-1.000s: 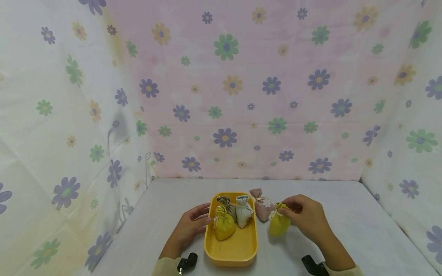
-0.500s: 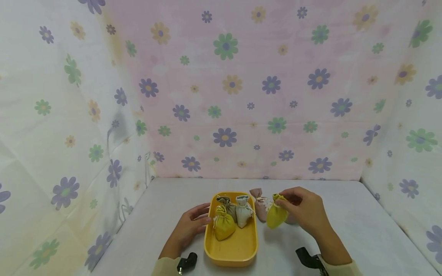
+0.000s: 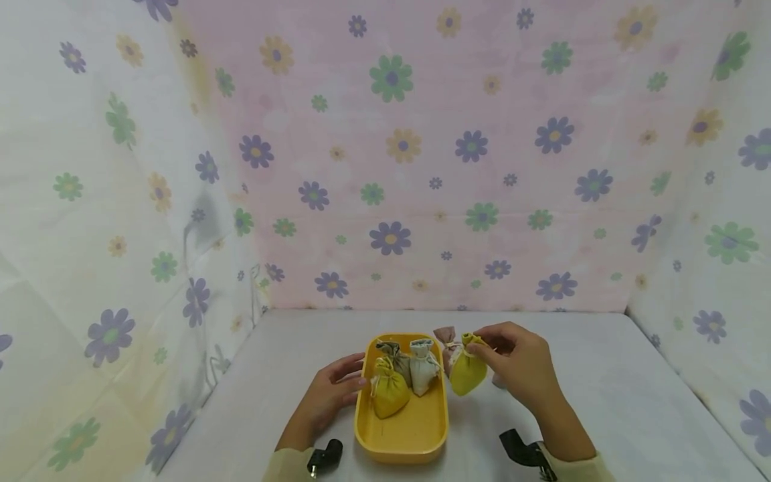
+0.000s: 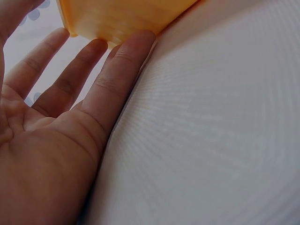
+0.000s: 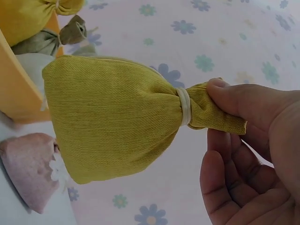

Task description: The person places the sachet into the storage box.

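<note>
My right hand (image 3: 523, 361) pinches the gathered neck of a yellow drawstring pouch (image 3: 468, 373) between thumb and fingers. In the right wrist view the pouch (image 5: 112, 119) hangs with its full body toward the yellow tray (image 5: 21, 84), its pale cord tied at the neck. My left hand (image 3: 330, 389) lies at the tray's left side with fingers extended; the left wrist view has its fingertips right at the tray wall (image 4: 126, 18). Inside the tray are another yellow pouch (image 3: 390, 396), an olive one (image 3: 400, 361) and a whitish one (image 3: 424, 371).
A dusty-pink pouch (image 3: 446, 337) with a white flower, clearer in the right wrist view, lies on the white table (image 3: 253, 402) right of the tray, partly covered by the held pouch. A small greyish piece (image 3: 498, 381) peeks out behind my right hand. Flowered cloth (image 3: 337, 201) encloses the back and sides.
My right hand has lifted the yellow pouch and carried it left toward the tray, now overlapping the dusty-pink pouch. The left hand and the tray have stayed put.
</note>
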